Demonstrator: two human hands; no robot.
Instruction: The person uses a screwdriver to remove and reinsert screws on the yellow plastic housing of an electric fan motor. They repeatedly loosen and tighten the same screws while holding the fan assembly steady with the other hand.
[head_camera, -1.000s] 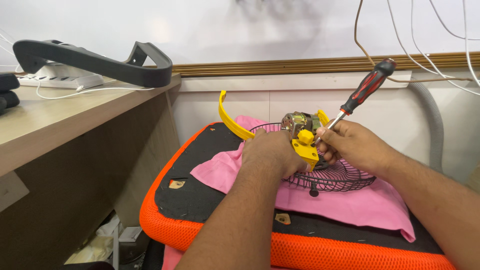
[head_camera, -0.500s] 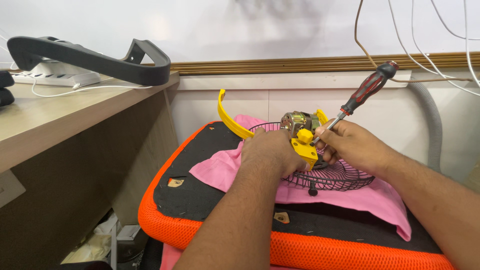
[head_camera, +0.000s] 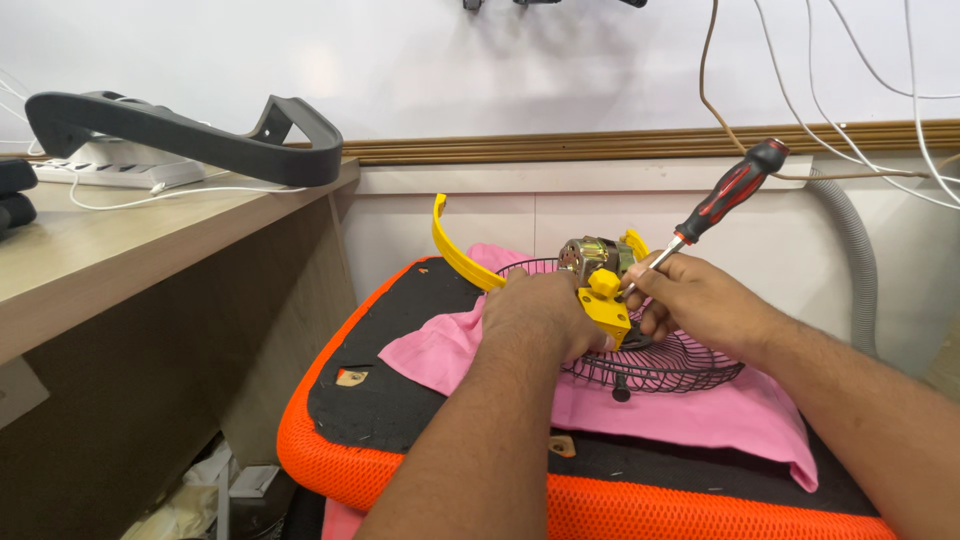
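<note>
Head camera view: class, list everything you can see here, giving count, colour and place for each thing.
screwdriver: one, red and black handle, in the right hand, tip at the motor
fan motor: one, metallic with yellow housing, above the grille
wire grille: one, black, on the cloth
cloth: one, pink, on the seat
seat: one, orange rim with black top, centre
curved bracket: one, black, on the wooden shelf
power strip: one, white, on the shelf
hose: one, grey, right wall
left hand: steadies the motor
right hand: grips the screwdriver

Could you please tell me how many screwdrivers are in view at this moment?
1. A screwdriver with a red and black handle is in the right hand, its tip at the yellow fan motor housing. Others may lie out of view.
</note>
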